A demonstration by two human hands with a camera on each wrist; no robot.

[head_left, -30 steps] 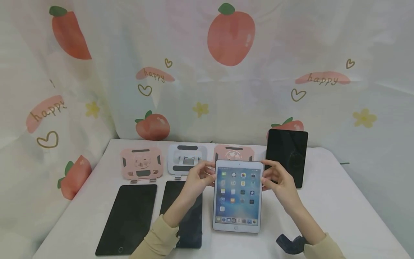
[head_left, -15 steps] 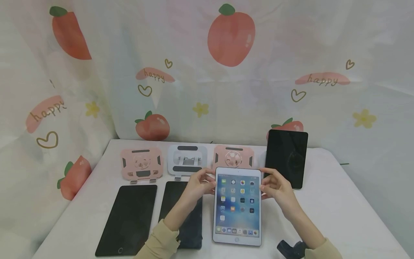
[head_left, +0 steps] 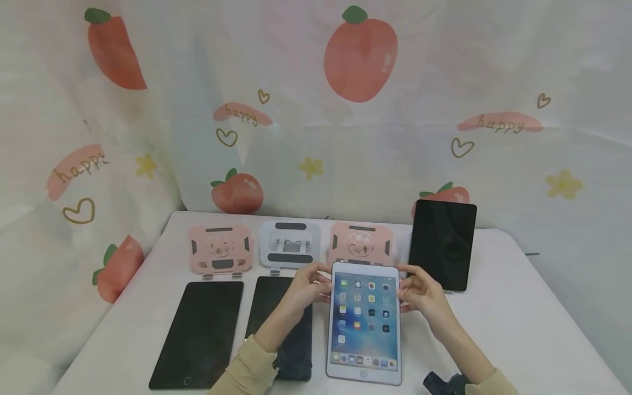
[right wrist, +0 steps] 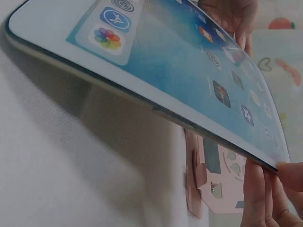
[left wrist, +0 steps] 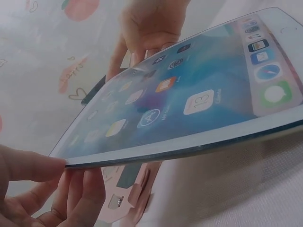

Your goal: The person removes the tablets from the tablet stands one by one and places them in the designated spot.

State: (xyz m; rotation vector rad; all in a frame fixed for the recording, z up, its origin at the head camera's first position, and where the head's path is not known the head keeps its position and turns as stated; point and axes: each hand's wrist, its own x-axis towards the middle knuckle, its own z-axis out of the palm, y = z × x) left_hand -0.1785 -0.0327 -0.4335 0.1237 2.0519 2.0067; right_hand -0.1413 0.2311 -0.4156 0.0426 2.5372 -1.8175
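Between both hands is a white-framed tablet [head_left: 365, 323] with its screen lit and rows of app icons showing. My left hand [head_left: 305, 289] pinches its upper left edge, thumb [left wrist: 31, 163] on the front and fingers beneath. The right hand [head_left: 427, 299] pinches the upper right edge in the same way. In the right wrist view the far end of the tablet [right wrist: 156, 61] is raised, tilting it above the white cloth; whether the near end touches is unclear. Just behind it stands a pink tablet stand [head_left: 362, 244], its lower part hidden by the tablet.
A second pink stand [head_left: 220, 249] and a pale blue stand [head_left: 290, 244] are at the back left. Two dark tablets, one black [head_left: 197, 334] and another [head_left: 281, 329] partly behind the left arm, lie in front. Another dark tablet [head_left: 443, 244] leans upright at right. A dark object [head_left: 444, 383] lies by the right sleeve.
Both hands have drawn the white tablet down the view, toward the person, keeping their pinch on it. More of the pink stand behind shows. The head view has shifted slightly.
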